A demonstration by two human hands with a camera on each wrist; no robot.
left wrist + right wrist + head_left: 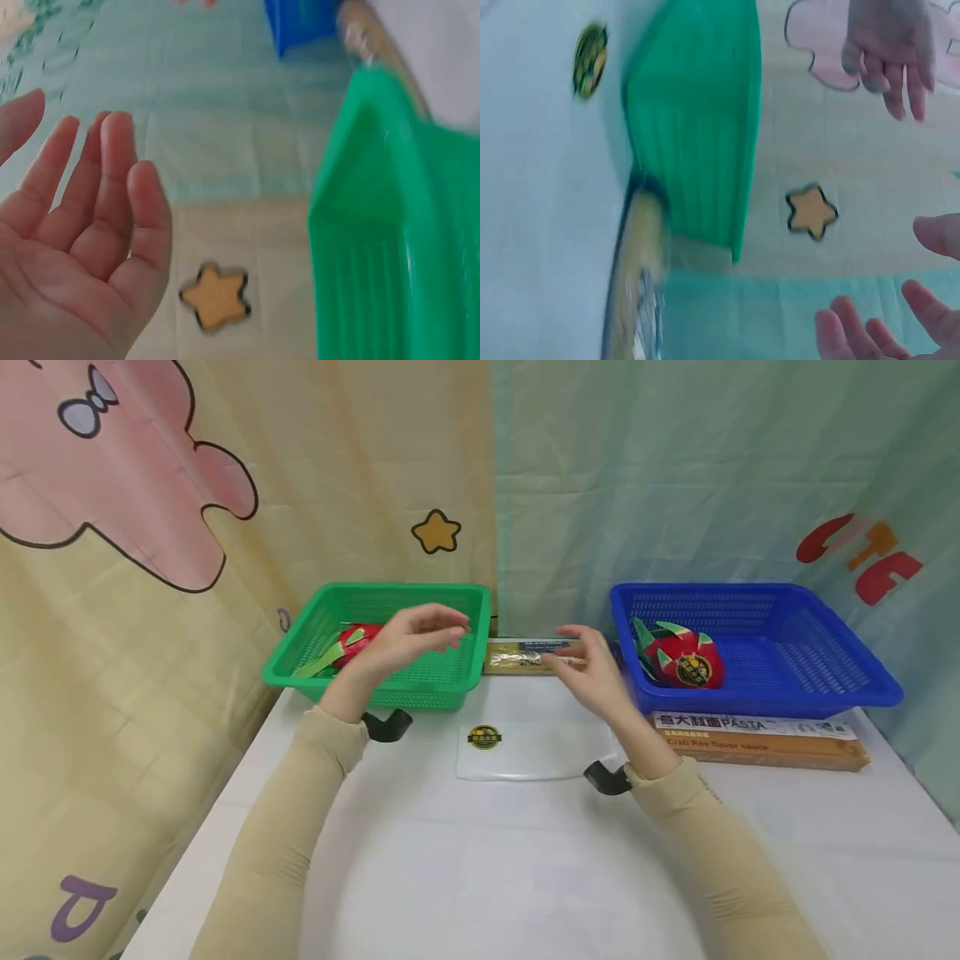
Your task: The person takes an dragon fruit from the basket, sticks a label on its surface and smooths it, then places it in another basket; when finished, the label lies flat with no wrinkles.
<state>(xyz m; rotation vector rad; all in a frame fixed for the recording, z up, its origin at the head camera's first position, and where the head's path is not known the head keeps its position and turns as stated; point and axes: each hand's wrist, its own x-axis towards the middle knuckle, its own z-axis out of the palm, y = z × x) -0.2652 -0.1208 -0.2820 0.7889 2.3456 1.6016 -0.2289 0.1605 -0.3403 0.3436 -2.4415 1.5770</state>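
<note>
My left hand [405,639], fingers loosely bent and holding nothing, hovers over the green basket [420,697]. Inside that basket lies a red dragon fruit [352,643] with green scales, partly hidden by the hand. In the left wrist view the palm and fingers [112,161] are bare. Between the two baskets my right hand [596,677] hangs in the air, thumb and fingers apart, in front of a gold packet [513,660]. A second dragon fruit [678,662], bearing a black and gold label, sits at the left of the blue basket [780,700].
A clear flat sheet or bag [536,756] with a round label lies mid-table. Under the blue basket's front edge is a long pasta packet [765,745]. Printed curtains [675,468] hang behind the white table [480,877].
</note>
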